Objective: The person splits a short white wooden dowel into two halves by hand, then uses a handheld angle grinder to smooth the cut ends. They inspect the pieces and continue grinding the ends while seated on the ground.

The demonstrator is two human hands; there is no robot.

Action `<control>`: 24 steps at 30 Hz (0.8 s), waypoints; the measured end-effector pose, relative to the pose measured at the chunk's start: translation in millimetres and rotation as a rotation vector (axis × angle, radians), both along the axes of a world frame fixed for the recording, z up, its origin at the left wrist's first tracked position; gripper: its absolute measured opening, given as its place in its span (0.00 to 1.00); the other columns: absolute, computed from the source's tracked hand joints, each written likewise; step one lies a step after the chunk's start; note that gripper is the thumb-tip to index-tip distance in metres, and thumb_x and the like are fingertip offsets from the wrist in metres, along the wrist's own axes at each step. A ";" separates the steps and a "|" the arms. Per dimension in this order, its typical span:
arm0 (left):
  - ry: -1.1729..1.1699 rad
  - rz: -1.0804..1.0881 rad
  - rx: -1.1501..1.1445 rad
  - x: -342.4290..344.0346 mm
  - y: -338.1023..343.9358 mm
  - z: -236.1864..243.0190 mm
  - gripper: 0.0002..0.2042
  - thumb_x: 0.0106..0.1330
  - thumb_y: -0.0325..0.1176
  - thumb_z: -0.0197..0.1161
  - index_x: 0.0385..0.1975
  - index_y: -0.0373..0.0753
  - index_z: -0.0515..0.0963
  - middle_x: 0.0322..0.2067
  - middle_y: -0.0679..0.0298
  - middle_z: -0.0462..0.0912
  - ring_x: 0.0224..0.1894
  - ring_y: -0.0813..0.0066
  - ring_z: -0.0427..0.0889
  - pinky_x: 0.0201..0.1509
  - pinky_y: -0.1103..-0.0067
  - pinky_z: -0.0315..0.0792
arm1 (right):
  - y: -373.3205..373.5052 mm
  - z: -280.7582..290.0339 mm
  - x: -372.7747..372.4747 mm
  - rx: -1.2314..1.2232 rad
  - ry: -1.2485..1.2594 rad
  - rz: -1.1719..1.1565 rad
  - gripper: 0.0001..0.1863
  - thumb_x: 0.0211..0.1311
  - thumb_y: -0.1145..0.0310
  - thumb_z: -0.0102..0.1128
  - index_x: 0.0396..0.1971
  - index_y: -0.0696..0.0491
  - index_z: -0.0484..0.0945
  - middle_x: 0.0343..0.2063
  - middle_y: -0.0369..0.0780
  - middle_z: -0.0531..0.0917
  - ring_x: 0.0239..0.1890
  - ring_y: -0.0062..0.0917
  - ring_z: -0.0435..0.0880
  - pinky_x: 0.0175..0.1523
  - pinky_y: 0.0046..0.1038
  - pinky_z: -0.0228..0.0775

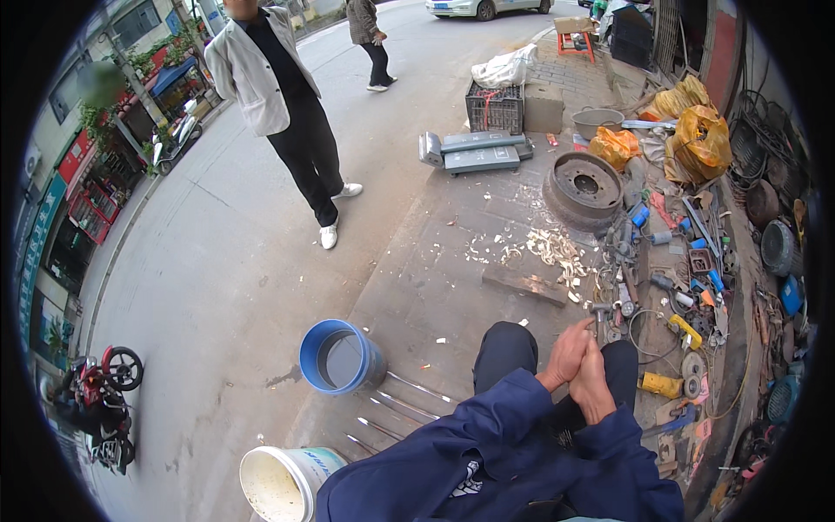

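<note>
My left hand (565, 355) and my right hand (595, 388) are pressed together over my knees, their fingers closed against each other. Whatever lies between the palms, if anything, is hidden. Just beyond the fingertips is a hammer (600, 308); whether its handle touches my hands I cannot tell. Several thin metal rods (404, 403) lie side by side on the paving to my left. By their far ends stands a blue bucket (376, 361) with grey liquid in it. A white bucket (306, 474) is nearer to me.
Wood shavings (557, 250), a wooden plank (524, 284) and a steel wheel rim (584, 187) lie ahead. Tools and scrap (687, 287) crowd the right side. Further off are a grey scale (481, 154) and a black crate (494, 109). A person (296, 113) stands on the road.
</note>
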State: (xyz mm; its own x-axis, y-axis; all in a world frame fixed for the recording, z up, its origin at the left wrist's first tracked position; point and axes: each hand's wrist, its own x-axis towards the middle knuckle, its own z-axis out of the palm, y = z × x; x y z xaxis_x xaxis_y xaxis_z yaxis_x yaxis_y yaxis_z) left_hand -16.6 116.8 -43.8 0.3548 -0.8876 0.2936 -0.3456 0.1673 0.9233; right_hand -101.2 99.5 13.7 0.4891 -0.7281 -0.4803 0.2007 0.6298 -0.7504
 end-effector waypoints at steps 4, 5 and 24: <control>1.103 -0.010 0.162 18.4 6.5 -38.4 0.17 0.81 0.41 0.43 0.51 0.38 0.78 0.48 0.52 0.84 0.49 0.55 0.84 0.57 0.68 0.76 | 21.8 53.9 7.3 -1.141 0.285 0.274 0.28 0.79 0.52 0.46 0.63 0.61 0.75 0.59 0.52 0.80 0.64 0.41 0.77 0.71 0.36 0.64; 1.411 -0.062 0.091 16.8 8.3 -33.5 0.16 0.81 0.41 0.44 0.51 0.39 0.78 0.48 0.54 0.84 0.49 0.58 0.84 0.56 0.69 0.77 | 15.9 57.9 10.3 -1.642 0.477 0.272 0.27 0.77 0.55 0.48 0.60 0.62 0.76 0.57 0.56 0.79 0.62 0.47 0.78 0.68 0.38 0.66; -0.049 -0.059 0.487 23.1 -10.8 -75.4 0.21 0.75 0.47 0.52 0.52 0.35 0.80 0.46 0.44 0.86 0.50 0.42 0.83 0.54 0.61 0.75 | 1.2 -3.5 -46.2 -0.046 0.108 0.281 0.30 0.78 0.46 0.46 0.61 0.57 0.76 0.53 0.45 0.85 0.55 0.34 0.85 0.57 0.36 0.73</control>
State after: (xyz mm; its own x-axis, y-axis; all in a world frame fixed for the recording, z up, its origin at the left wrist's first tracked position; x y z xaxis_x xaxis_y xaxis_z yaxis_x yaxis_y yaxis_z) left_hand 6.5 105.9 -119.1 0.2960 -0.9441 -0.1454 -0.3932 -0.2591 0.8822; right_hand -147.4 100.7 10.2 0.6220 -0.5941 -0.5101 -0.0591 0.6139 -0.7871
